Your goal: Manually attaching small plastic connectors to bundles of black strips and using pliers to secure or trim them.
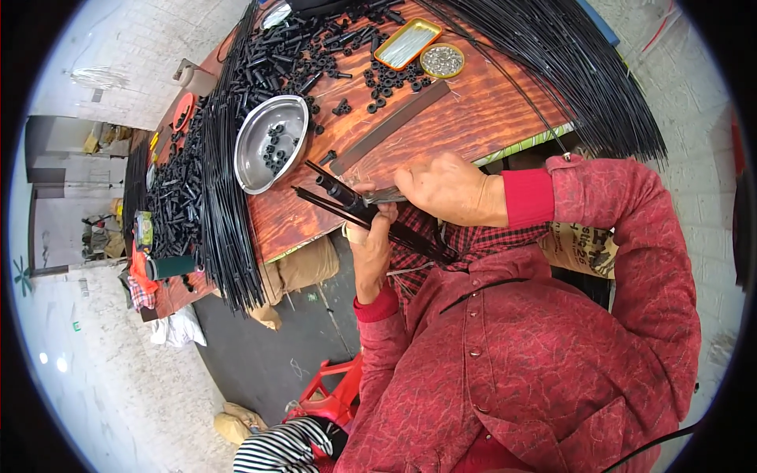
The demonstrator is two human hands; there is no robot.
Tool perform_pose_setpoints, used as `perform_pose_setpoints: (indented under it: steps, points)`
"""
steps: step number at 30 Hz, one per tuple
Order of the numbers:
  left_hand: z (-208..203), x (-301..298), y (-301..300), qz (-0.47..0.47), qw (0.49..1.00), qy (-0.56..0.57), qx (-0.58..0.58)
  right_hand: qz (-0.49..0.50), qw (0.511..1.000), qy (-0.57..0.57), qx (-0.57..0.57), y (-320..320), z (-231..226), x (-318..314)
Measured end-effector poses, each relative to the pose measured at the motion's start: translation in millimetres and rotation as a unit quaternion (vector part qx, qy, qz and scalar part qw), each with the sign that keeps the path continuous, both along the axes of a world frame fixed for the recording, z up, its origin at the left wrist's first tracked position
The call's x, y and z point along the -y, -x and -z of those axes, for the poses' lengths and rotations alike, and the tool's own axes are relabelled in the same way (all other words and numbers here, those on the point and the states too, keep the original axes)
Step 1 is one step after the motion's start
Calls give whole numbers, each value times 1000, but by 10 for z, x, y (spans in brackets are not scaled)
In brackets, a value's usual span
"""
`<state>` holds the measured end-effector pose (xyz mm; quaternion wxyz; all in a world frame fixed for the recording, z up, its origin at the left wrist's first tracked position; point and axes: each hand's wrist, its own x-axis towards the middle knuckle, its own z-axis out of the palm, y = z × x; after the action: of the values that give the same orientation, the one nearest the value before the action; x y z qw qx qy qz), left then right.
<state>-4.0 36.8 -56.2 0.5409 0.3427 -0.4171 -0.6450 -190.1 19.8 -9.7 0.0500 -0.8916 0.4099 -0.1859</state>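
My left hand is closed around a small bunch of thin black rods with a thick black tubular fitting among them. The rods slant from the table's near edge down toward my lap. My right hand is closed on a grey metal tool that looks like pliers, its kind partly hidden by my fingers. The tool's end meets the fitting beside my left fingers. A checked black and red cloth lies over my lap beneath the rods.
On the wooden table stand a steel bowl of black rings, a yellow-rimmed tray of thin wires and a round dish of small metal pieces. Long black rods and loose black fittings are heaped around. A red stool stands left.
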Motion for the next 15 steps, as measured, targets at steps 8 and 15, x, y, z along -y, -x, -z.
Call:
perform_pose_setpoints:
  steps: [8,15]
  points:
    - [-44,-23,-47,9,1000,-8,-3,-56,967,-225,107,154,-61,20]
    - [-53,-48,-47,-18,1000,-6,-3,-50,844,-523,106,159,-339,93]
